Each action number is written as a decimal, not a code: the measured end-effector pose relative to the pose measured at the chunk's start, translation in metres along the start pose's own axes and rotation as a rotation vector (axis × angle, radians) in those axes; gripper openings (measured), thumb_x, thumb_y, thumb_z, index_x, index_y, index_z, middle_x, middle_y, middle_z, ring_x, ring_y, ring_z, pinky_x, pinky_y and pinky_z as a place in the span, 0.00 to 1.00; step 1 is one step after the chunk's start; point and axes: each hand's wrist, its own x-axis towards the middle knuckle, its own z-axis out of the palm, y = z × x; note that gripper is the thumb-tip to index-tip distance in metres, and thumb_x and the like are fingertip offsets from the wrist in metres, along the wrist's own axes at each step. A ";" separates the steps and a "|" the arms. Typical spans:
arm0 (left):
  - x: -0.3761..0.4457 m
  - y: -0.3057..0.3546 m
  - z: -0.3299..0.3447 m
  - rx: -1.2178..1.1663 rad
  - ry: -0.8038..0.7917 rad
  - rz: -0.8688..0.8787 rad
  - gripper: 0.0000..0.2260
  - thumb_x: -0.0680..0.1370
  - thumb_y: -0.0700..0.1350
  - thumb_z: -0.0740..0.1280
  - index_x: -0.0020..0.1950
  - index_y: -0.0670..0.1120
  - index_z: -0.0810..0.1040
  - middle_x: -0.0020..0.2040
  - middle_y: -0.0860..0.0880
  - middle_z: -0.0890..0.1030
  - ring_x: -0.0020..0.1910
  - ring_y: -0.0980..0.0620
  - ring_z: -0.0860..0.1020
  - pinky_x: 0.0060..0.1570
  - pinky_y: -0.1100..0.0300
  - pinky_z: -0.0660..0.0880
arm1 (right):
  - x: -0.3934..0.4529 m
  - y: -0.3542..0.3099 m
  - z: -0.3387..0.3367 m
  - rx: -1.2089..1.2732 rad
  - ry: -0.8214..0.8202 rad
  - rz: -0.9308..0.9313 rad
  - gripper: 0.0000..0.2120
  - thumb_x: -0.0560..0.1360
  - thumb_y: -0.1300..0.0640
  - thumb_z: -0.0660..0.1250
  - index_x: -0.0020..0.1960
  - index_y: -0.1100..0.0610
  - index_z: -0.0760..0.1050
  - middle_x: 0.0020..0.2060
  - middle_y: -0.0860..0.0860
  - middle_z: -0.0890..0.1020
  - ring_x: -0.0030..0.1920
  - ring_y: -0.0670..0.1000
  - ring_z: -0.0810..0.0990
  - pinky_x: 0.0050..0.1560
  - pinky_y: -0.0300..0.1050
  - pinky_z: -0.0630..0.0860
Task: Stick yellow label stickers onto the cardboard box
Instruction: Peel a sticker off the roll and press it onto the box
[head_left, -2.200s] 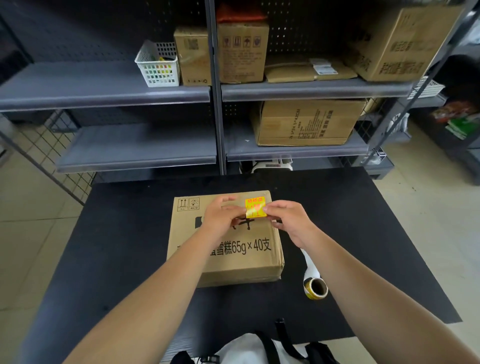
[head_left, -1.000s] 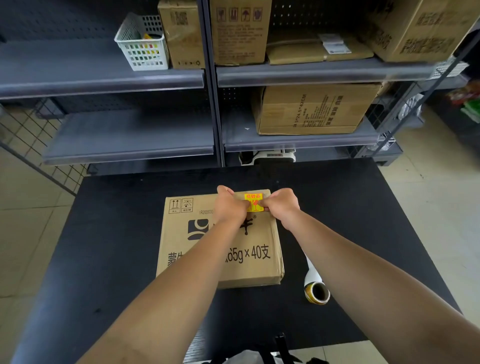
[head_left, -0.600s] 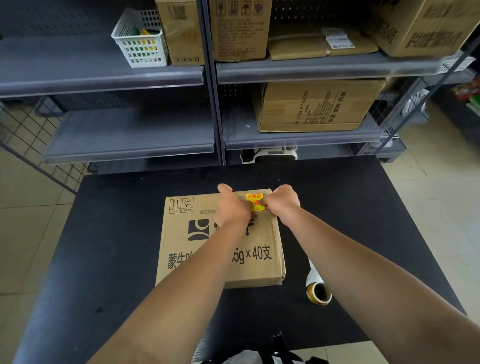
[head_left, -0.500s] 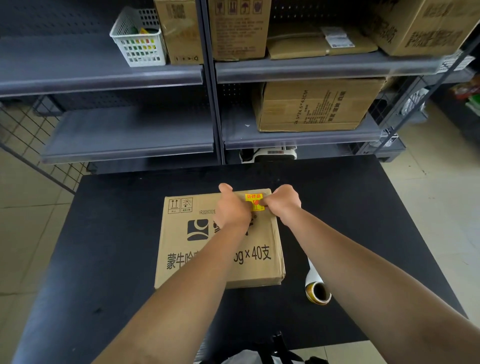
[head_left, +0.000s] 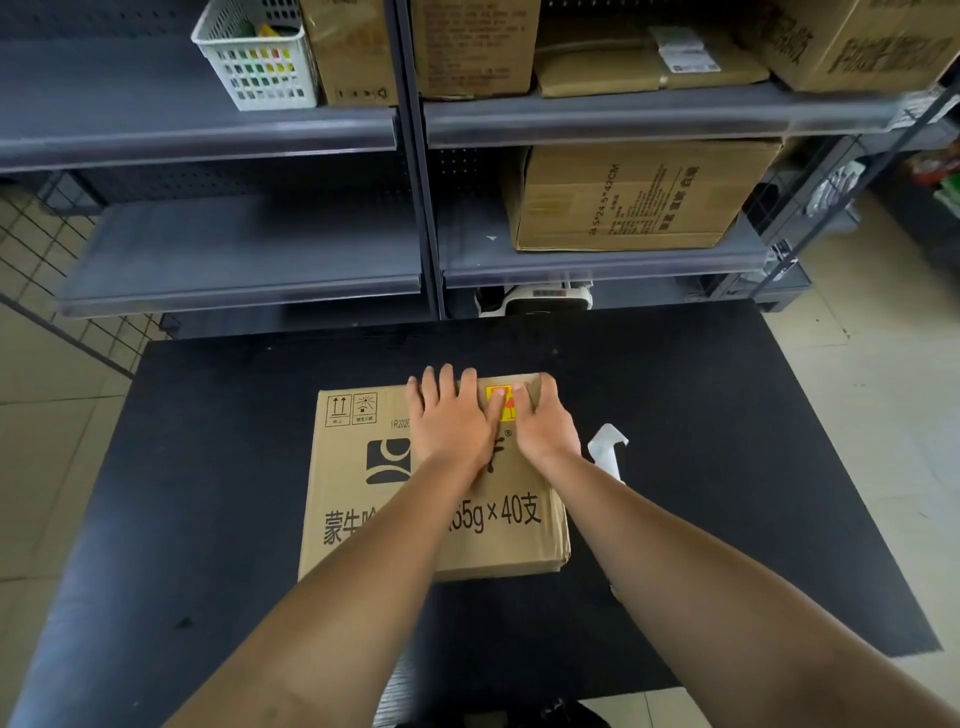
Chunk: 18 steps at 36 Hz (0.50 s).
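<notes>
A flat cardboard box (head_left: 358, 499) with black print lies on the black table (head_left: 208, 467). A yellow label sticker (head_left: 503, 402) with red print sits on the box's top near its far right corner, partly covered by fingers. My left hand (head_left: 451, 418) lies flat on the box, fingers spread, its thumb on the sticker's left side. My right hand (head_left: 544, 423) lies flat beside it, fingers pressing the sticker's right side. Neither hand grips anything.
A white strip of label backing (head_left: 607, 451) lies on the table right of the box, mostly hidden by my right forearm. Grey metal shelves (head_left: 249, 291) with cardboard boxes (head_left: 634, 195) and a white basket (head_left: 260, 57) stand behind the table.
Both hands have let go of the pinched sticker and flattened onto the box top over it. The sticker now lies flat on the box. The camera has tilted down slightly.
</notes>
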 end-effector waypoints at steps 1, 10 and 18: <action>0.000 0.001 0.002 -0.001 0.012 -0.004 0.28 0.85 0.61 0.43 0.80 0.50 0.62 0.80 0.45 0.65 0.81 0.41 0.56 0.80 0.43 0.44 | 0.000 0.001 0.002 -0.017 0.009 0.001 0.26 0.85 0.40 0.51 0.79 0.50 0.59 0.61 0.55 0.81 0.57 0.58 0.82 0.56 0.56 0.78; 0.002 -0.001 0.007 -0.101 0.081 -0.014 0.25 0.85 0.58 0.45 0.73 0.51 0.72 0.70 0.47 0.76 0.74 0.43 0.66 0.80 0.44 0.49 | 0.001 0.007 0.002 -0.054 0.064 -0.017 0.26 0.85 0.40 0.50 0.79 0.49 0.62 0.56 0.53 0.83 0.54 0.56 0.83 0.54 0.56 0.81; 0.001 -0.002 0.007 -0.114 0.113 -0.003 0.21 0.86 0.53 0.47 0.72 0.50 0.73 0.68 0.46 0.77 0.73 0.43 0.67 0.80 0.44 0.51 | -0.002 0.006 0.002 -0.042 0.065 -0.011 0.24 0.86 0.43 0.48 0.80 0.50 0.60 0.53 0.51 0.81 0.52 0.55 0.82 0.53 0.55 0.80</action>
